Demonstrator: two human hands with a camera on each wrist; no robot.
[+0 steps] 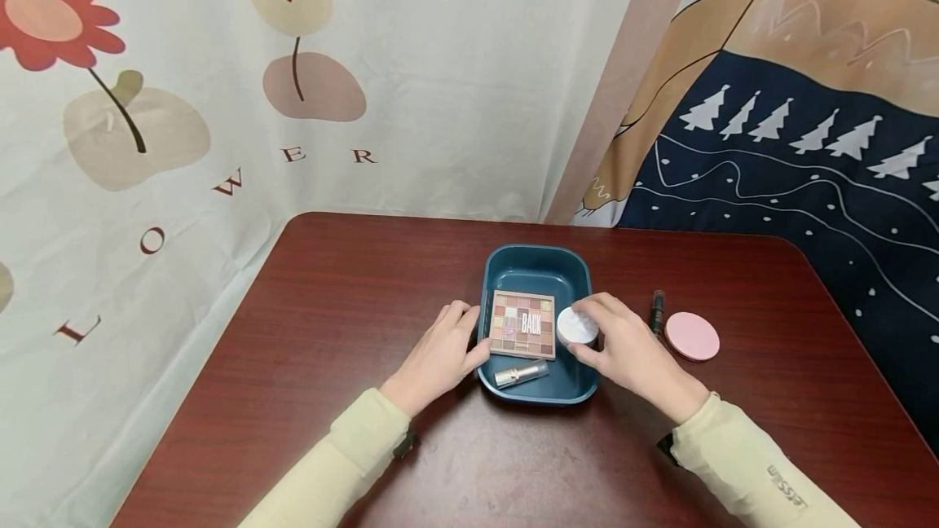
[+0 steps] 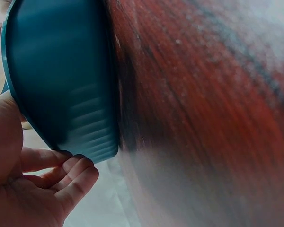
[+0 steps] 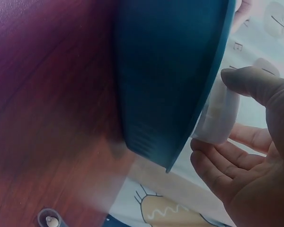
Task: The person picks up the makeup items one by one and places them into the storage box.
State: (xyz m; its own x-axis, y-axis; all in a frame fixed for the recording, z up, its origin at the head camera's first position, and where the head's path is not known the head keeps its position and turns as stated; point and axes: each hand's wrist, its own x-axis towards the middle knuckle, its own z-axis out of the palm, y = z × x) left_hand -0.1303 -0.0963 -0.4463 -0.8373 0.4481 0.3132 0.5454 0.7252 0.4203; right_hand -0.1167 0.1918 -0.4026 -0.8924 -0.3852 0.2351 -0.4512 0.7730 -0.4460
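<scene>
A dark teal plastic basin [image 1: 539,255] stands on the table. My left hand [image 1: 438,355] grips its left side, thumb over the rim and fingers along the outer wall, as the left wrist view shows too. Between thumb and fingers my right hand [image 1: 632,349] holds a round white-lidded cosmetic jar [image 1: 575,326] at the basin's right rim. The right wrist view shows the jar [image 3: 220,113] tilted, its side translucent. Inside the basin lie an eyeshadow palette [image 1: 522,324] marked "BACK" and a silver lipstick tube [image 1: 521,374] with a clear grey end.
On the table right of the right hand lie a pink round compact [image 1: 692,336] and a dark, slim cosmetic tube [image 1: 657,312] beside it. The reddish-brown table [image 1: 352,283] ends at a patterned curtain [image 1: 455,104] behind.
</scene>
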